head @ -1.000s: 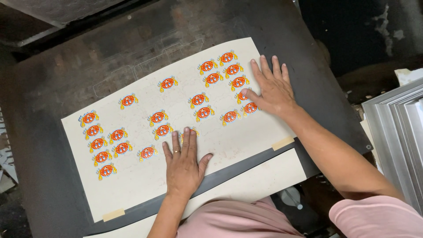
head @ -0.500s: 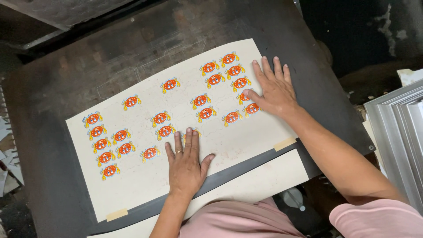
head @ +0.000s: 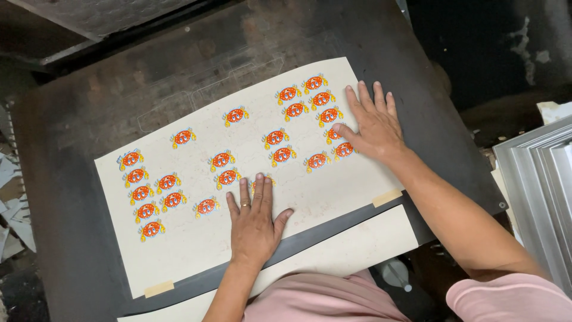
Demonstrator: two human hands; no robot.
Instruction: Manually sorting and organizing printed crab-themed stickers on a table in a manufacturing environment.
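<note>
Soft, even overhead light on the pale sheet (head: pixel 250 179), dim murky corners, sharp focus throughout

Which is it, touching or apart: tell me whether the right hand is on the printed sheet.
Touching. The head view shows the right hand lying flat, fingers spread, on the printed sheet, covering some orange crab pictures near its right edge, with no gap visible.

A dark, worn metal bed (head: pixel 89 113) fills most of the view, faint rectangular outlines scored into its upper middle. At the right edge stands a stack of grey metal frames (head: pixel 539 191). Paper scraps (head: pixel 12 197) lie strewn at the far left. A dark slab (head: pixel 113 15) crosses the top left corner. Pink clothing (head: pixel 322 301) shows along the bottom edge.
</note>
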